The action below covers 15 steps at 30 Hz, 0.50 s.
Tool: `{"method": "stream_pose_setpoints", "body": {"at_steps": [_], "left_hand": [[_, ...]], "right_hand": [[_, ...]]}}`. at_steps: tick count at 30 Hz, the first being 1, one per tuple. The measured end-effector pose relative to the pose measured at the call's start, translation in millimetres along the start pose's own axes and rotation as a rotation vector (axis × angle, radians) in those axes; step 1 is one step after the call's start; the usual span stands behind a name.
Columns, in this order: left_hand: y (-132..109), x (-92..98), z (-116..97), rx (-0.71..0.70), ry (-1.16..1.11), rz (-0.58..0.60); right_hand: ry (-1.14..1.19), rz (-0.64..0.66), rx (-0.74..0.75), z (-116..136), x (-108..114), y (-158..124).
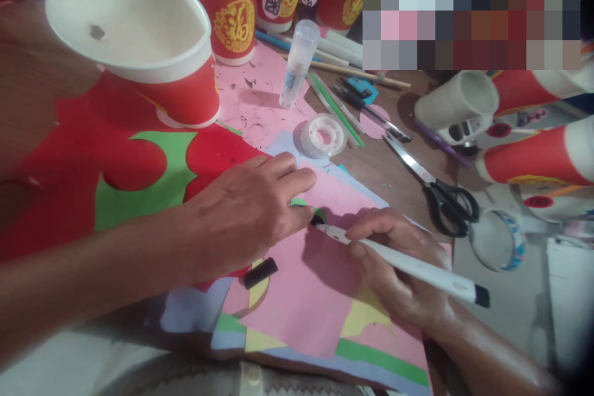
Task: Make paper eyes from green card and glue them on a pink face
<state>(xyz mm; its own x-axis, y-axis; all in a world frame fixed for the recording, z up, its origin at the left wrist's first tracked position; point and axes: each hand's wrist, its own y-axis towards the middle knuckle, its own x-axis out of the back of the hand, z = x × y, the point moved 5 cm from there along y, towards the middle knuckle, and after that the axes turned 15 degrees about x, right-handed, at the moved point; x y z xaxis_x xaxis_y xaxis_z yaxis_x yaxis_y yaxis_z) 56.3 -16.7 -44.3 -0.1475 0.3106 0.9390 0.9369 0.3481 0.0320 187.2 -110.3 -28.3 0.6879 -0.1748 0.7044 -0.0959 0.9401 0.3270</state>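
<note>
My right hand is closed round a white marker pen with black ends. Its black tip meets a small green paper piece, partly hidden by my fingers. My left hand, fingers bent, holds that piece between thumb and fingers over a pink sheet. The pen's black cap lies loose on the paper just below my left hand. Under and beside the pink sheet are layers of blue, yellow and green paper. Green paper with round cut-outs lies on red paper beyond my left wrist.
Red paper cups, among them a large one, stand at the back left. A glue bottle, a tape roll, several pens and black-handled scissors lie beyond my hands. More cups lie tipped at the right, near a clear tape ring.
</note>
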Motion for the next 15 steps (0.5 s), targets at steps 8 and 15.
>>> {"method": "stream_pose_setpoints", "body": {"at_steps": [8, 15], "left_hand": [[-0.3, 1.6, -0.3, 0.0, 0.008, 0.019], [0.3, 0.1, 1.7, 0.039, -0.019, 0.059]], "right_hand": [[0.016, -0.004, -0.017, -0.6, 0.8, -2.9], [0.007, -0.006, -0.021, -2.6, 1.8, -7.1]]}}
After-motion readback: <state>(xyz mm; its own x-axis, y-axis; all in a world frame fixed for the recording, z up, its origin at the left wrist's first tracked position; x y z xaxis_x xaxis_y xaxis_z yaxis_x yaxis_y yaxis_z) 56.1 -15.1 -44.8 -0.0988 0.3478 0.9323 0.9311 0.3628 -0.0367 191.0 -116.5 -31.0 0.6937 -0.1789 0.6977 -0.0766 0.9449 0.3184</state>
